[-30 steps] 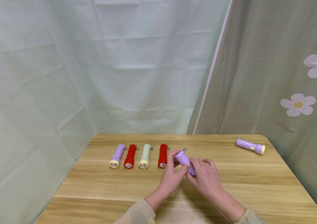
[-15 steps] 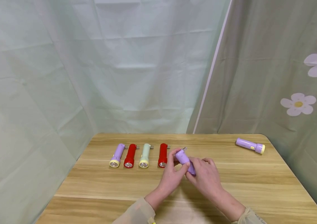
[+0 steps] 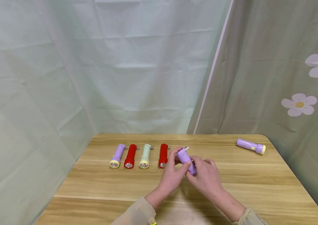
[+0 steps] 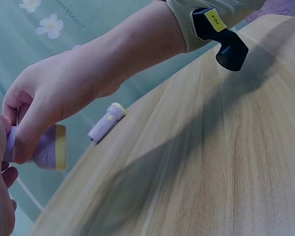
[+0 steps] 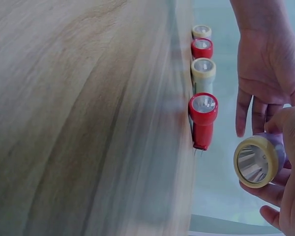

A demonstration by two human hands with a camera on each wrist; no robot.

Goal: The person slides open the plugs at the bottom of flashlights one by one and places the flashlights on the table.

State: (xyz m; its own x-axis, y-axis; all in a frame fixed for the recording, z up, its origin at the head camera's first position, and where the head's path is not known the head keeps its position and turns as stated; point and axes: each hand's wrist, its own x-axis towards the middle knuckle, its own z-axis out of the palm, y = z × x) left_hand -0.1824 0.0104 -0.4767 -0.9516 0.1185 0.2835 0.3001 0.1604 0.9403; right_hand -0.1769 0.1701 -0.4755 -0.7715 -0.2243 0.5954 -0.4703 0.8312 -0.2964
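Both hands hold a purple flashlight [image 3: 183, 157] above the table, its tail pointing away to the upper left. My left hand [image 3: 171, 178] pinches the tail end between thumb and fingers. The right hand [image 3: 207, 177] grips the head end, which it mostly covers in the head view. Metal plug prongs [image 3: 186, 148] stick out sideways at the tail. The right wrist view shows the cream-rimmed lens [image 5: 253, 162] with the right thumb and fingers around the head. In the left wrist view, the cream rim [image 4: 61, 147] shows beyond the right thumb.
Left of the hands stand in a row a purple flashlight [image 3: 117, 156], a red one [image 3: 130, 157], a pale green one [image 3: 145, 156] and another red one [image 3: 163, 155], prongs out. Another purple flashlight [image 3: 250, 146] lies at the table's [image 3: 232, 206] back right. Curtains surround the table.
The held flashlight has turned and risen slightly, and its prongs now show at a different angle. Both hands keep their hold almost in place. The other flashlights have not moved.
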